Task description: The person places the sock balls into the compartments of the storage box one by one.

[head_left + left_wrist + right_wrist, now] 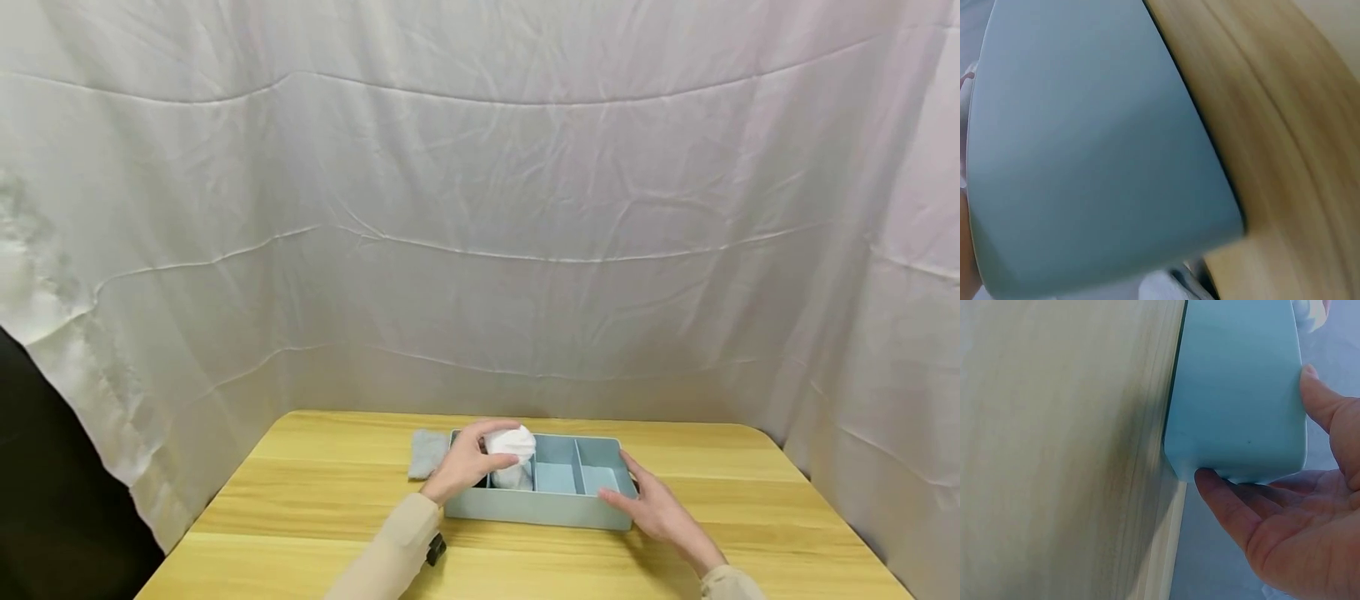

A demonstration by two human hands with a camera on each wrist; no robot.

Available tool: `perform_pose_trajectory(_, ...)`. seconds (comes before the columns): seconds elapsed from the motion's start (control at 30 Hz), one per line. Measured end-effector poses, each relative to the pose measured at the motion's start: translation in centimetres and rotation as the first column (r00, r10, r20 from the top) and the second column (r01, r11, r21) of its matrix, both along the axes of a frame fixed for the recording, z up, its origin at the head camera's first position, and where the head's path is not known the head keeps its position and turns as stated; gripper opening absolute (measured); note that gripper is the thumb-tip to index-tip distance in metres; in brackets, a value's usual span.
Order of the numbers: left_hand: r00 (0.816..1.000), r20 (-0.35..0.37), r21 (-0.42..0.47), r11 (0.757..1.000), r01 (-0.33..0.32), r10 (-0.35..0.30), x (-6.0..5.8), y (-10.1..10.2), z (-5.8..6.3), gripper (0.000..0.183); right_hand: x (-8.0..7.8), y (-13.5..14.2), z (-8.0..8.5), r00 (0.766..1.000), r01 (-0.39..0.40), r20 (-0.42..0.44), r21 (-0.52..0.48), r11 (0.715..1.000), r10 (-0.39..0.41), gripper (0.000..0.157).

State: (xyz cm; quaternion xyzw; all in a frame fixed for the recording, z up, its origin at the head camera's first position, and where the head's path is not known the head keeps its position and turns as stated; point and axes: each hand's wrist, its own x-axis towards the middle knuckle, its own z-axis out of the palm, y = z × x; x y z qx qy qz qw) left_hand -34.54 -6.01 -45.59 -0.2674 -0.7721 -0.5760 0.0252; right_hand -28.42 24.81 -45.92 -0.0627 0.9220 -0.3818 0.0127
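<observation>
A light blue box (540,507) with a row of compartments stands on the table. Between thumb and fingers, my left hand (463,461) holds a white cloth bundle (513,444) over the box's second compartment from the left. Below it, a paler bundle (513,478) lies in that compartment. Something dark (481,482) shows in the leftmost compartment, mostly hidden by the hand. My right hand (656,504) grips the box's right end, thumb at the front rim, fingers against the end wall. In the right wrist view, the fingers of that hand (1304,531) touch the box's end.
A folded grey cloth (427,454) lies on the table just left of the box. The wooden table (300,508) extends on both sides. Pale curtains (525,317) hang behind and beside it. A small black object (436,549) sits by the left sleeve.
</observation>
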Motion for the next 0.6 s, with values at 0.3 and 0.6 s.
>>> perform_pose_trajectory(0.3,0.996,-0.085,-0.115,0.993,-0.021,0.011,-0.3,2.2,-0.2,0.057,-0.1,-0.1,-0.2,1.0,0.01,-0.001,-0.014,1.0,-0.01,0.091)
perform_pose_trajectory(0.6,0.995,-0.099,-0.162,0.987,-0.018,0.002,-0.7,4.0,-0.1,0.053,-0.2,-0.1,-0.1,1.0,0.012,0.009,-0.038,0.999,-0.012,0.091)
